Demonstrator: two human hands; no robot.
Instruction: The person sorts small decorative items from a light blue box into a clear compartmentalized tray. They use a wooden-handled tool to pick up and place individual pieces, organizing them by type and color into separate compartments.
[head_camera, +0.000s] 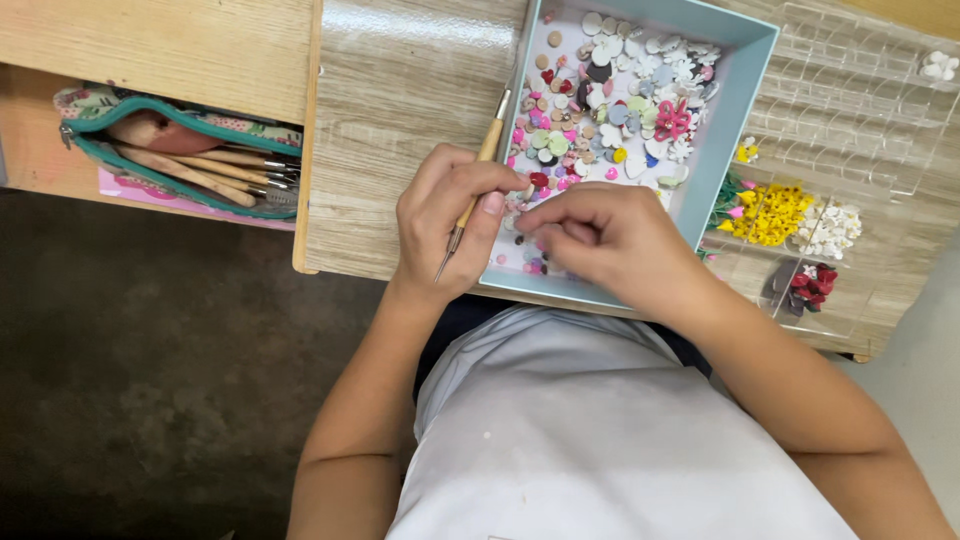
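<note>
Wooden desk (400, 90), pale blue tray (735, 90) of small clay pieces.
Left hand (445, 220) grips wooden-handled tool (480, 170); right hand (610, 240) fingers curled, pinching among pieces; what it holds is hidden.

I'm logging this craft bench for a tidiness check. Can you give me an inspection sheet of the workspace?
Surface: wooden desk, wood-grain top.
Job's things: light blue tray of small coloured pieces; wooden-handled tool.
Clutter: clear compartment organiser with yellow, white and red pieces; open pencil pouch of tools on a shelf.
Hands: left hand holds the tool; right hand, its fingers pinched at the tray's near edge.
Cables: nothing seen.
Surroundings: dark floor.
</note>
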